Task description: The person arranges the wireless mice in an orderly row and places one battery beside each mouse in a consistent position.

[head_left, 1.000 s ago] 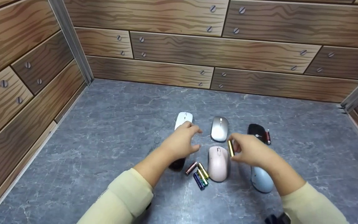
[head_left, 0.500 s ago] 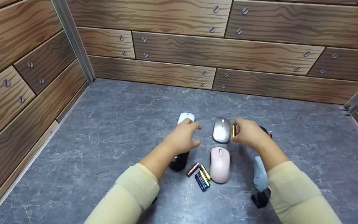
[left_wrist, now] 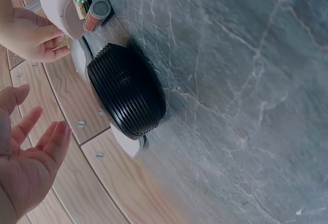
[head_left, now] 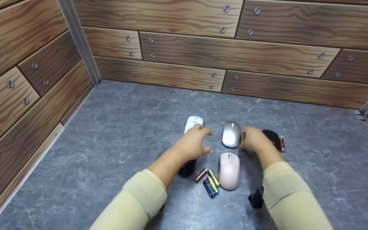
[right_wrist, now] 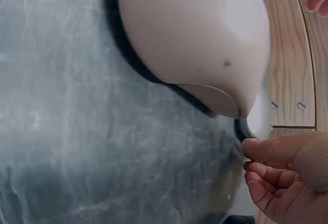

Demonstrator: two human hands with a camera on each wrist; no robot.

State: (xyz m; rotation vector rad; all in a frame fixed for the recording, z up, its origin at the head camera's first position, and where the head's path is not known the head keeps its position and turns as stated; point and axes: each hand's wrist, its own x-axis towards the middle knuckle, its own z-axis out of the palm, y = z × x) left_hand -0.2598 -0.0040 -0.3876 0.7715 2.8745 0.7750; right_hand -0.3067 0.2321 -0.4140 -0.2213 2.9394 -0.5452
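My right hand (head_left: 255,140) pinches a gold AA battery (head_left: 242,137) close beside the right edge of the silver mouse (head_left: 231,134). Fingers cover most of that battery. In the right wrist view the thumb and index finger meet low by the table. My left hand (head_left: 192,143) hovers with spread fingers and holds nothing, over a black mouse (head_left: 186,169) and partly in front of a white mouse (head_left: 194,123). The black mouse's ribbed side (left_wrist: 123,90) shows in the left wrist view. A pink mouse (head_left: 229,171) lies between the forearms.
Several loose batteries lie left of the pink mouse: a dark red one (head_left: 201,175), a blue one (head_left: 208,188) and gold ones (head_left: 213,178). Another black mouse (head_left: 271,136) sits right of my right hand, with a red battery (head_left: 282,144) beside it. Plank-patterned walls (head_left: 184,48) enclose the grey table.
My right hand has carried the gold battery from beside the pink mouse up to the silver mouse and lower toward the table. The right forearm now hides the light-blue mouse. My left hand stays nearly still.
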